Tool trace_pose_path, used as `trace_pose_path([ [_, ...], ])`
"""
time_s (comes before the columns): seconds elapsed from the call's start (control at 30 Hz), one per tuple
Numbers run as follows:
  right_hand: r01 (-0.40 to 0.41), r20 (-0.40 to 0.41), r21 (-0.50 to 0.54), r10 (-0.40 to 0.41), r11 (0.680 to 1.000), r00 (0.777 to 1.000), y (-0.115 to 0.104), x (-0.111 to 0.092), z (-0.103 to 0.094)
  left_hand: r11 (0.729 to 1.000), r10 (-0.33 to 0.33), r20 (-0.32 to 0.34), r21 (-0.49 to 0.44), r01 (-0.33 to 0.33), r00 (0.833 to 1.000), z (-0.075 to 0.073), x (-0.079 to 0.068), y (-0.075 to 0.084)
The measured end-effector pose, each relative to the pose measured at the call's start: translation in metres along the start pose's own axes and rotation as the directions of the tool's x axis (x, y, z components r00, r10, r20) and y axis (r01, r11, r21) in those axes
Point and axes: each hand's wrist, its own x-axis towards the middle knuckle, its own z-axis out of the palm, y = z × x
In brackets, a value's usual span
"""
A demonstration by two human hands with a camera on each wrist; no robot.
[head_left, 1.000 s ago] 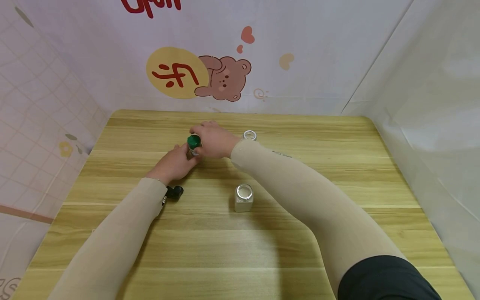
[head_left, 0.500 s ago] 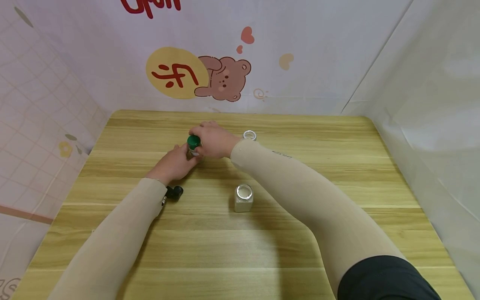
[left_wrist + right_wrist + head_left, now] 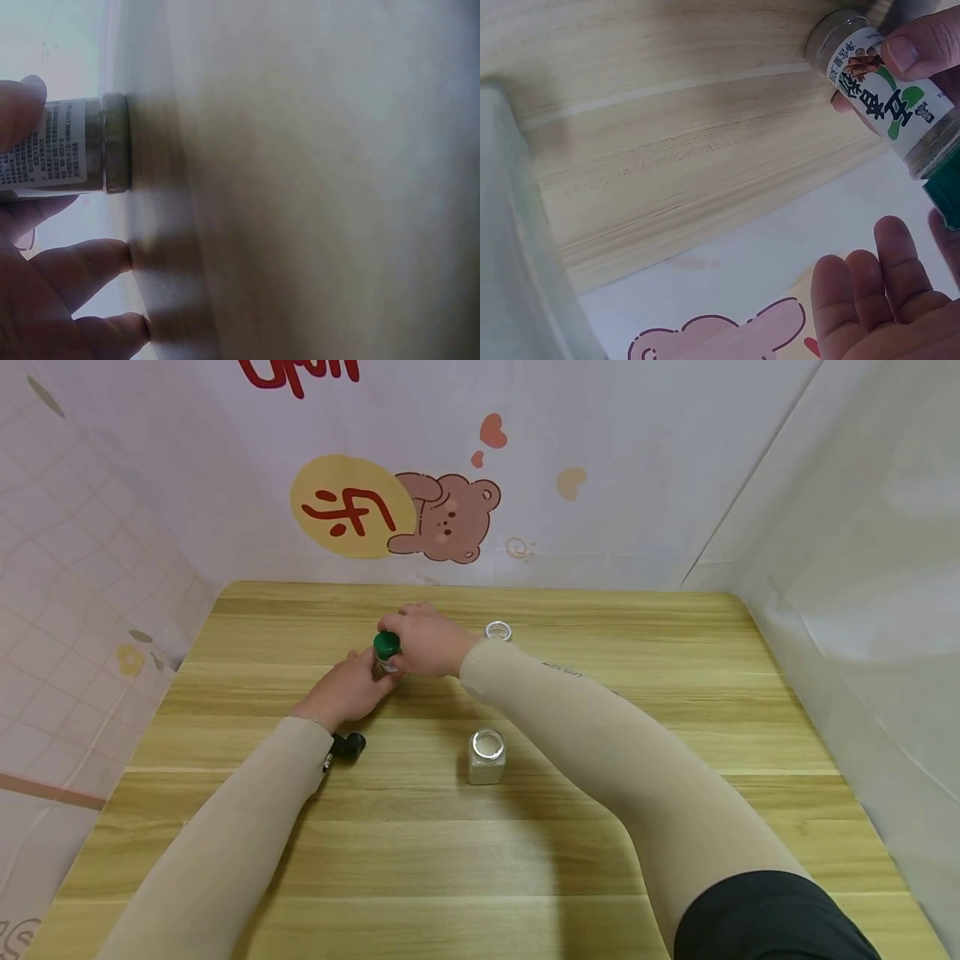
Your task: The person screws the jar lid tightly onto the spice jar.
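Head view: above the wood-grain surface (image 3: 420, 877), left hand (image 3: 351, 687) and right hand (image 3: 429, 641) meet at one small bottle (image 3: 387, 662).
Only here do the bear-printed backdrop (image 3: 637, 518) and two silver-rimmed glass jars appear clearly, the near jar (image 3: 487, 768) standing squarish toward the person, the far jar (image 3: 498, 631) partly hidden beyond the right wrist; the bottle is at the far left, mostly covered. Right wrist view uncovers its body, pinched by the left thumb and a finger, and a white label (image 3: 900, 101) with large Chinese characters; left wrist view adds fine print and the other left fingers spread. The right hand pinches the green cap (image 3: 387, 644), three fingers clear of it.
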Motion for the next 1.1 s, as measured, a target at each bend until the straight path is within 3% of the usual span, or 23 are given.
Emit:
trace_pose_path([
  [0.33, 0.032, -0.010, -0.019, -0.032, 0.999, 0.999, 0.0000, -0.0001, -0.0003, 1.000, -0.012, 0.001, 0.002, 0.012, 1.000, -0.0004, -0.0012, 0.0001],
  [1.1, -0.011, -0.011, 0.004, 0.011, 1.000, 1.000, 0.0009, -0.0006, 0.0010, 1.000, -0.005, -0.003, 0.024, 0.005, 1.000, -0.0003, 0.0003, 0.0010],
])
